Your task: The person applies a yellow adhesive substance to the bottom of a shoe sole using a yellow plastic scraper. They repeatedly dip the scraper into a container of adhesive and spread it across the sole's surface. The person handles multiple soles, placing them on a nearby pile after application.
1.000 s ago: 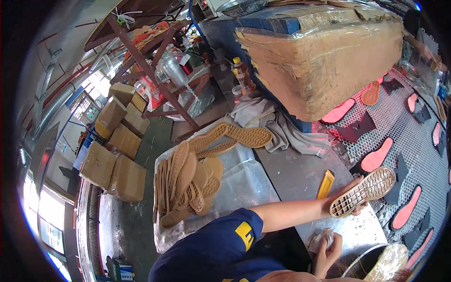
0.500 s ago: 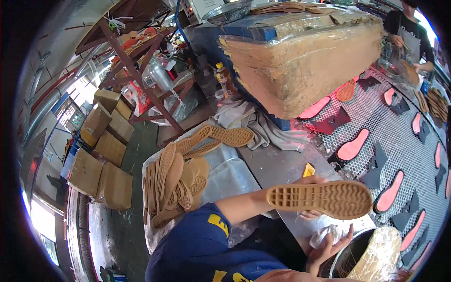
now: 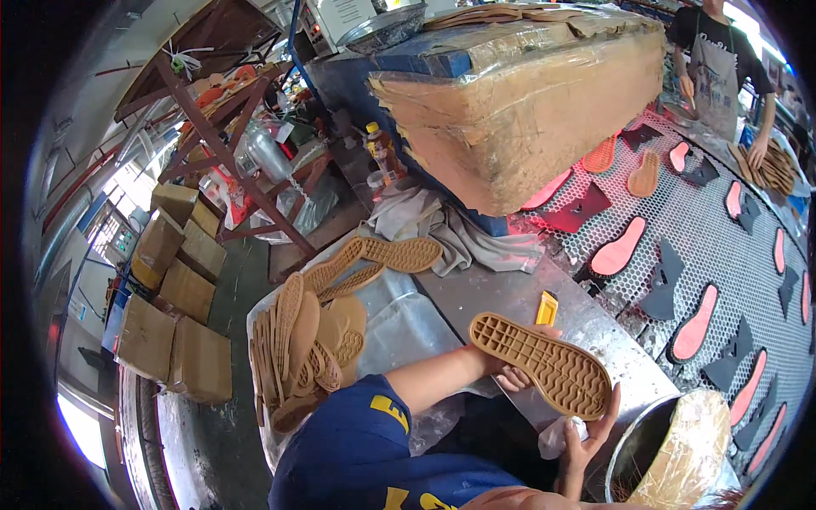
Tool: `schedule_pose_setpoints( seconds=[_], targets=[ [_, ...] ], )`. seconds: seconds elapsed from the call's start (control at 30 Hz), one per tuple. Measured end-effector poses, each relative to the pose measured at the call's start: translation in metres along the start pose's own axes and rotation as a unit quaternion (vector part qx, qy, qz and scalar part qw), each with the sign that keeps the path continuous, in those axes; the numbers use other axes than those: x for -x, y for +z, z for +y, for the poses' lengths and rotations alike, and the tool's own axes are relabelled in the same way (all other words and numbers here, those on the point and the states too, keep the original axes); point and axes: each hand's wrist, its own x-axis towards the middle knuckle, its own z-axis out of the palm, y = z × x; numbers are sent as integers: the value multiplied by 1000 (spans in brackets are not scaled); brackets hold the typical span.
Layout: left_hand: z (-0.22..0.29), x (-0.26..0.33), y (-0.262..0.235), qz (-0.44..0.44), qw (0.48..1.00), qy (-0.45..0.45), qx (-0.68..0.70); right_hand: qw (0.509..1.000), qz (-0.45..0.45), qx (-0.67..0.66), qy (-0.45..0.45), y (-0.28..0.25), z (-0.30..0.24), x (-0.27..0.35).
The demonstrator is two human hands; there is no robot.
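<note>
A tan shoe sole (image 3: 542, 364) is tilted with its patterned tread showing, one end pointing down to the right. My left hand (image 3: 513, 377) grips it, with fingers along its lower edge and the rest behind it. My right hand (image 3: 586, 446) is at the lower right end of the sole, holding a crumpled white wad (image 3: 554, 438), cloth or paper, I cannot tell which. The index finger reaches up beside the sole's edge. More tan soles (image 3: 297, 336) lie piled to the left of my arm, some overlapping.
To the right runs a mesh conveyor (image 3: 633, 319) bearing pink-topped soles (image 3: 619, 246) and dark cut pieces (image 3: 663, 280). A yellow-handled tool (image 3: 547, 308) lies on the metal table (image 3: 476, 297). A round container (image 3: 625, 463) stands near my right hand. A co-worker (image 3: 722, 72) stands at the far right.
The sole has swung from nearly level to slanting, its right end dropping toward my right hand. My right hand and the wad now meet that end. The view has shifted slightly.
</note>
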Motion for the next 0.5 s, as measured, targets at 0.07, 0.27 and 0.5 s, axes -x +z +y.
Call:
schedule_pose_setpoints(
  seconds=[0.07, 0.27, 0.5],
  targets=[
    [1, 3, 20, 38, 999, 5, 1, 1000, -7, 2, 10, 2, -7, -1],
    [-14, -21, 7, -107, 985, 129, -40, 995, 55, -63, 55, 0, -14, -1],
    [-15, -34, 22, -85, 936, 270, -211, 985, 84, -121, 94, -15, -7, -4]
  ],
)
